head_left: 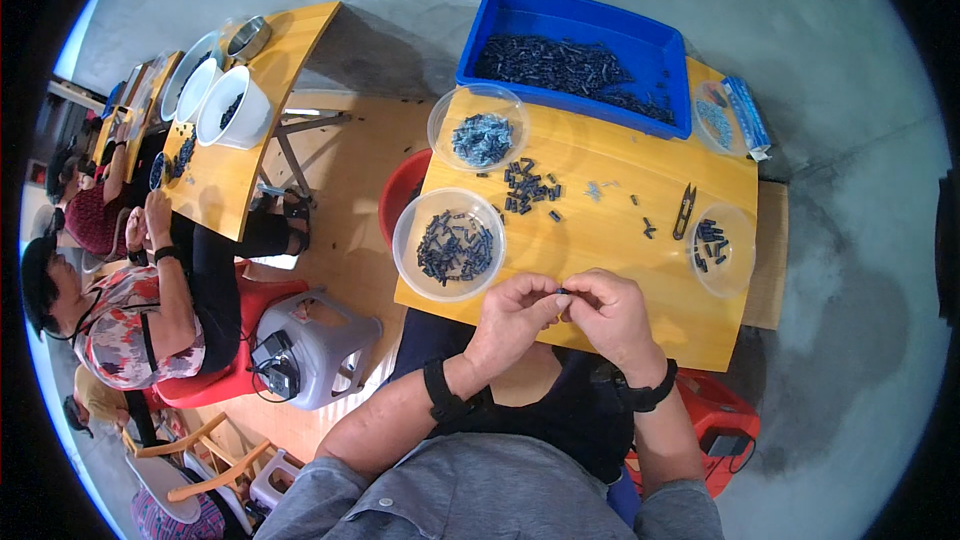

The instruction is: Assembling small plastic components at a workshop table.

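Both hands meet over the near edge of the yellow table (590, 240). My left hand (515, 318) pinches a small dark cylindrical piece (563, 291) between thumb and fingertips. From the other side my right hand (612, 318) grips the same piece; the fingertips cover most of it. Just left of my hands stands a clear tub (402, 262) with many black tubular pieces. Beyond it is another tub (436, 118), filled with light-blue clear bits. A loose pile of black cylindrical pieces (525, 187) lies on the tabletop. On the right, a round tub (742, 275) holds several dark pieces.
A blue tray (580, 10) full of black pieces sits at the far edge. Black thread snips (685, 212) lie at right, near a small tub (738, 143) and a blue-white box (745, 118). A red bucket (395, 200) stands left. Other people work at a table (215, 195).
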The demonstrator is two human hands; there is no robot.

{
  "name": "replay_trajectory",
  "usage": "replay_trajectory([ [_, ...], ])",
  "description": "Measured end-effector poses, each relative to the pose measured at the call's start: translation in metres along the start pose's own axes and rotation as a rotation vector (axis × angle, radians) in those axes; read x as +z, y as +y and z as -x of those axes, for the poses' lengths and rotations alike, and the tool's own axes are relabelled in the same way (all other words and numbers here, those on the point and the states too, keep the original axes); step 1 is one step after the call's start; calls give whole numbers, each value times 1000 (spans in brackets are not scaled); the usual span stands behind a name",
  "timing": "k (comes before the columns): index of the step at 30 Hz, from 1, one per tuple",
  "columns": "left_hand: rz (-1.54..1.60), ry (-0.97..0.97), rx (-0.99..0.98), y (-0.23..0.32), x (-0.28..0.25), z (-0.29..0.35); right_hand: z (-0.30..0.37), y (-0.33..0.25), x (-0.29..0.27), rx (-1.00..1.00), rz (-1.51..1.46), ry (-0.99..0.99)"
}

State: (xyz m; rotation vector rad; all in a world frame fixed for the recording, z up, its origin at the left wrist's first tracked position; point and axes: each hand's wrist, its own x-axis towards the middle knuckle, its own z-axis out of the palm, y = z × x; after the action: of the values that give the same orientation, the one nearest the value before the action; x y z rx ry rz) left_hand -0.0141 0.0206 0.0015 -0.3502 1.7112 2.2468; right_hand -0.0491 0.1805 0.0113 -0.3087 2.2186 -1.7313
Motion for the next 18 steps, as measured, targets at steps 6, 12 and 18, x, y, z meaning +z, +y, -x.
replay_trajectory([
  [6, 68, 29, 81, -1, 6, 5, 4, 4, 3, 77, -238, 39],
  [12, 153, 15, 126, -11, 8, 6, 4, 13, 2, 85, -295, 43],
  [18, 16, -72, -86, 12, 0, 2, 3, -8, -4, 18, -12, -22],
])
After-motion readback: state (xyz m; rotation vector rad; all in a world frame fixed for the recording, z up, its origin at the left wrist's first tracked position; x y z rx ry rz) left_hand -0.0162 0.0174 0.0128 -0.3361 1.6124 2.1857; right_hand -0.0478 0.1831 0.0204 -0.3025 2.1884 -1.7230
